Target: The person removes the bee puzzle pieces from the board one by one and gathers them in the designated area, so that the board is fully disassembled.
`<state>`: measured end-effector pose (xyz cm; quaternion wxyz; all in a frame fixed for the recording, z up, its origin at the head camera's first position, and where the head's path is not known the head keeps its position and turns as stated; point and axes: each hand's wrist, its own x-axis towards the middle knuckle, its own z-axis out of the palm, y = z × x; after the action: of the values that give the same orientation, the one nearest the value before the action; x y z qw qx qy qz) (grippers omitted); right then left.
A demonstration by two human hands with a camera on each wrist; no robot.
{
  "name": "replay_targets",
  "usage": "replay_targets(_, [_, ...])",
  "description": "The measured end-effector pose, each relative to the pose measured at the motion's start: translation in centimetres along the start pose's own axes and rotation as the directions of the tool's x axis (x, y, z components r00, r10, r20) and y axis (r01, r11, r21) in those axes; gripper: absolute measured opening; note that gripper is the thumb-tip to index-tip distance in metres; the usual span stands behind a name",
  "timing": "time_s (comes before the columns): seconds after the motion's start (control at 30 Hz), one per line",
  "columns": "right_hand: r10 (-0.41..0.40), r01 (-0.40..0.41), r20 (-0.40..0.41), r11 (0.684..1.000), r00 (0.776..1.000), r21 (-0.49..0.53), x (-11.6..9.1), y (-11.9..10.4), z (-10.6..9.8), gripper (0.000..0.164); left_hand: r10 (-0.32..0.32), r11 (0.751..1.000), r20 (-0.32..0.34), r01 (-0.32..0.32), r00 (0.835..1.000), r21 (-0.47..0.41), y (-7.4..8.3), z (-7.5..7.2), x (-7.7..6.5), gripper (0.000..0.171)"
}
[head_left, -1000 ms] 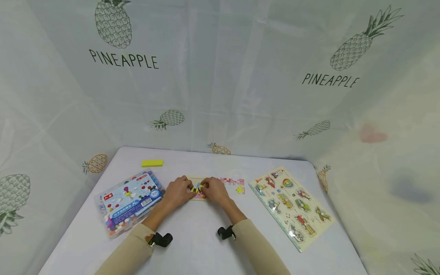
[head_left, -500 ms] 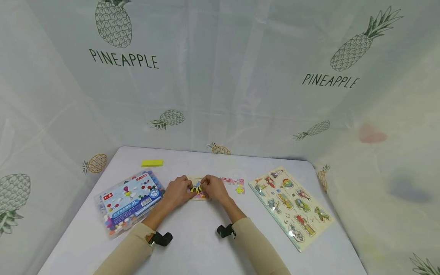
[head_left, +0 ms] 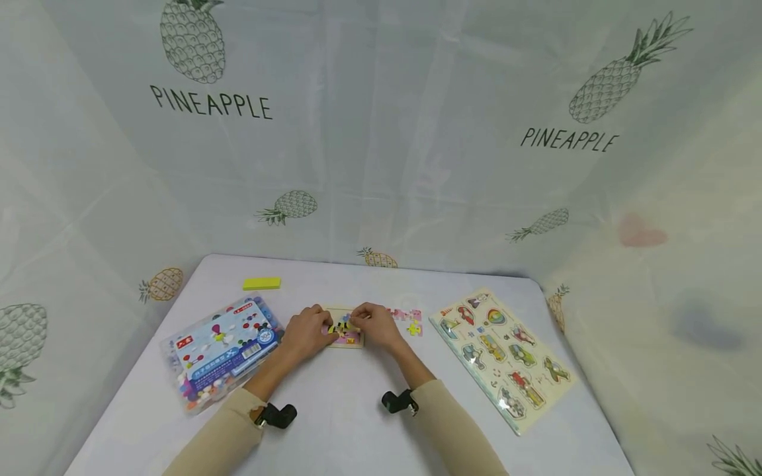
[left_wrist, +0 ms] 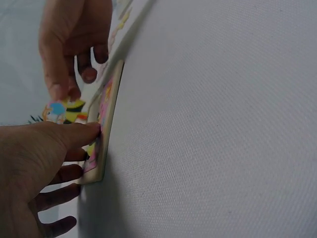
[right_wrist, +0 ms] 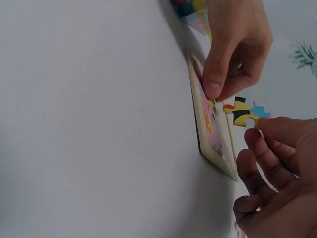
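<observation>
My left hand (head_left: 305, 333) grips the left end of a small wooden jigsaw board (right_wrist: 196, 119), its thumb over the pieces laid there. The right hand (head_left: 379, 326) is over the board's right side and pinches a jigsaw piece (right_wrist: 241, 111) between thumb and forefinger. That piece is yellow and black with a blue part, and it is tilted up off the board in both wrist views. Pink and yellow pieces show inside the board's pale frame (left_wrist: 115, 94). The left hand hides the board's left edge.
Loose pink pieces (head_left: 400, 314) and a yellow piece (head_left: 414, 328) lie right of the board. A clear box of coloured beads (head_left: 223, 350) stands at the left, with a yellow block (head_left: 261, 283) behind it. A vehicle puzzle board (head_left: 503, 360) lies at the right.
The right hand has shifted slightly right and up with the piece, uncovering more of the board's right end. My left hand keeps its place on the board.
</observation>
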<state>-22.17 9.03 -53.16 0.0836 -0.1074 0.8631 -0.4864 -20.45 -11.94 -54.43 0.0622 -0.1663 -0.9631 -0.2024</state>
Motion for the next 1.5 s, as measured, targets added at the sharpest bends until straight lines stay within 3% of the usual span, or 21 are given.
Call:
replay_targets(0.37, [0.029, -0.030, -0.059, 0.999, 0.998, -0.030, -2.6, 1.8, -4.1, 0.011, 0.038, 0.999, -0.007, -0.038, 0.999, -0.021, 0.1, -0.3, -0.5, 0.030])
replay_targets(0.5, [0.031, -0.035, -0.094, 0.998, 0.995, -0.044, -3.7, 2.4, -5.6, 0.010, 0.023, 1.000, 0.000, -0.023, 1.000, -0.015, 0.3, -0.6, -0.6, 0.031])
replay_targets(0.8, [0.071, -0.076, -0.163, 0.997, 0.984, -0.028, -4.4, 4.0, -8.1, 0.007, 0.017, 1.000, -0.007, -0.018, 1.000, -0.015, 0.4, -0.7, -0.8, 0.030])
replay_targets(1.23, [0.108, -0.125, -0.190, 0.989, 0.976, -0.079, -4.1, 5.0, -8.5, 0.007, 0.021, 1.000, -0.019, -0.021, 1.000, -0.008, 0.3, -0.4, -0.6, 0.029])
replay_targets(1.5, [0.098, -0.143, -0.220, 0.970, 0.971, -0.198, -3.7, 5.0, -8.1, 0.007, 0.018, 1.000, -0.006, -0.018, 1.000, 0.001, 0.4, -0.4, -0.4, 0.030])
